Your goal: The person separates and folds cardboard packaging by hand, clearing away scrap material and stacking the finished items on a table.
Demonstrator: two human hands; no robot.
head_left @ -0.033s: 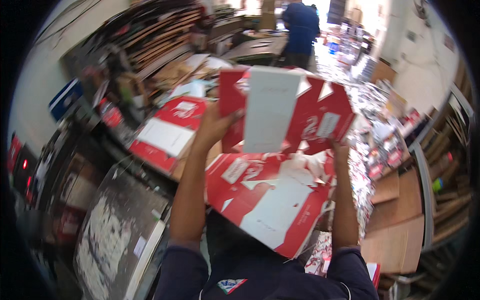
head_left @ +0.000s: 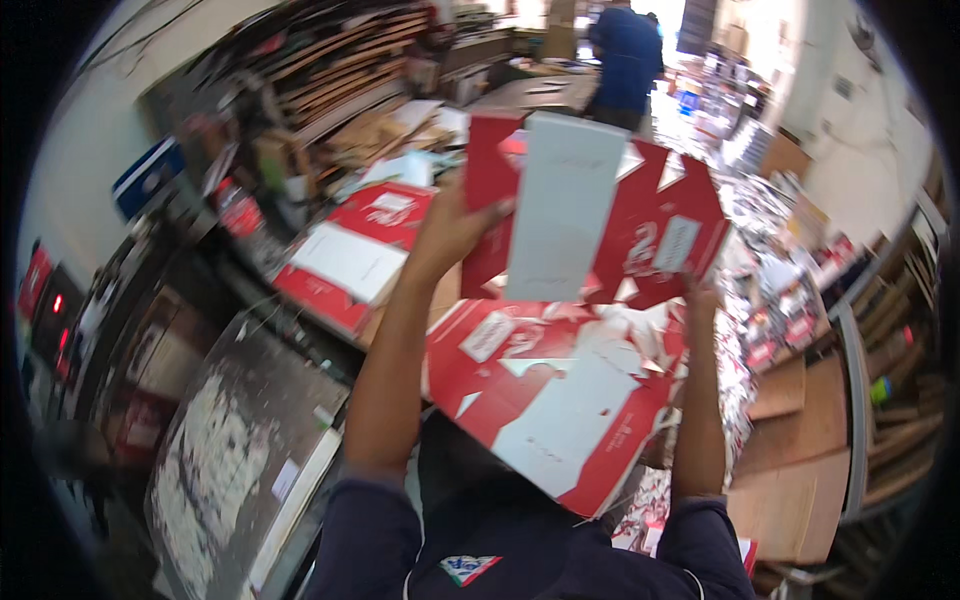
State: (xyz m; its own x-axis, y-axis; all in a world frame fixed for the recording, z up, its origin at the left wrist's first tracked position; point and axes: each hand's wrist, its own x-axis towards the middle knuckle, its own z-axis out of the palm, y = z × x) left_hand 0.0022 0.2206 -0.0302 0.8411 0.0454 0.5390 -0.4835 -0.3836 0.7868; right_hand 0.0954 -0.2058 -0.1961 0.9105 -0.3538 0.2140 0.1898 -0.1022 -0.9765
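The person's left hand [head_left: 452, 228] is closed on the left edge of a flat red and white cardboard sheet with pointed notches [head_left: 568, 215], and its thumb lies on the red front. The right hand [head_left: 703, 296] holds the same sheet at its low right corner, with a fingertip on the front. The two hands are well apart, one at each side. The sheet stands up in front of the person, with a tall white strip between red parts.

Nearer to the person, just below the held sheet, is a bigger red and white cardboard piece [head_left: 560, 415]. It lies slanted, and torn white bits [head_left: 655, 340] stick up at its far right side. I can't tell if the held sheet touches it.

To the left, by the left arm, more red and white card [head_left: 345, 262] lies flat. Farther left are a clear bottle with a red label [head_left: 238, 208] and a blue and white box-shaped thing [head_left: 148, 180]. Near on the left is a dark grey plate with flaky white patches [head_left: 215, 470].

Far on the left, long flat boards [head_left: 350, 85] are piled up. Far off, a person in blue clothes [head_left: 627, 60] stands with their back to us. On the right, shiny scraps [head_left: 735, 205] cover the floor, and big brown cardboard sheets [head_left: 795, 500] lean near a grey metal frame [head_left: 853, 400].
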